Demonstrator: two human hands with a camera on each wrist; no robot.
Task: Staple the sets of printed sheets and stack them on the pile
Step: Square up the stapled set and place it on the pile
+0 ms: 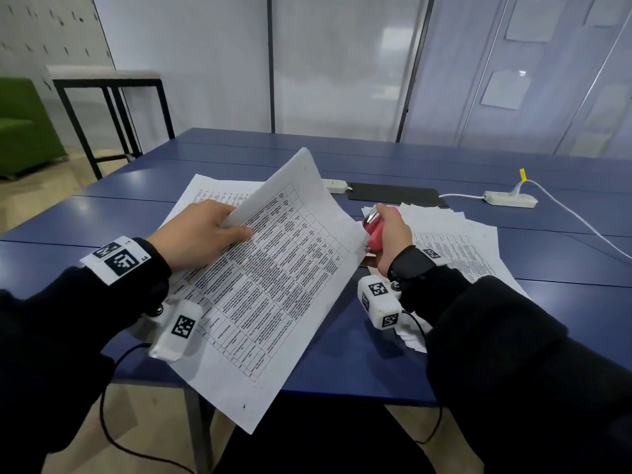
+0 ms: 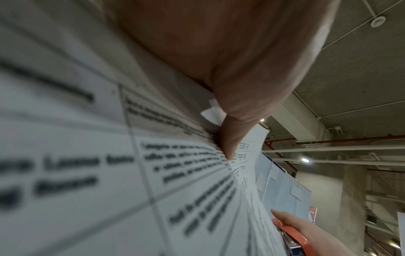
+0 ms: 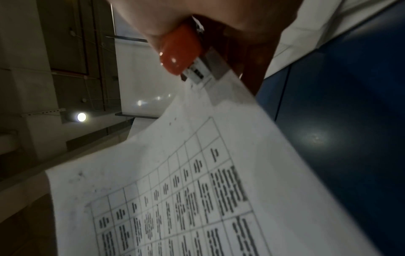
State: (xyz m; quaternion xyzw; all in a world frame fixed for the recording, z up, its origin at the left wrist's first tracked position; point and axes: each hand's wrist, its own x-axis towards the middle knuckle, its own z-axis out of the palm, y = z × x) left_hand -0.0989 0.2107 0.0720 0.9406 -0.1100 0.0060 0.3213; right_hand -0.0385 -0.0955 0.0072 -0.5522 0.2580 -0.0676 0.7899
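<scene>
Left hand [image 1: 205,234] pinches the printed set [image 1: 273,268] while right hand [image 1: 393,234] grips the red stapler [image 1: 373,234] at its right corner; best squeezed squarely.

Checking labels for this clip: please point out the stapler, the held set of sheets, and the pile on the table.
stapler [image 3: 181,50], right wrist view, red top cover.
held sheets [image 1: 273,268], head view, printed table area.
pile [image 1: 455,237], head view, top printed sheet.

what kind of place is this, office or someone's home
Most likely an office or shared workspace, not a home: a long blue table with power strips on it, frosted glass partition walls behind, and exposed ceiling pipes in the left wrist view.
</scene>
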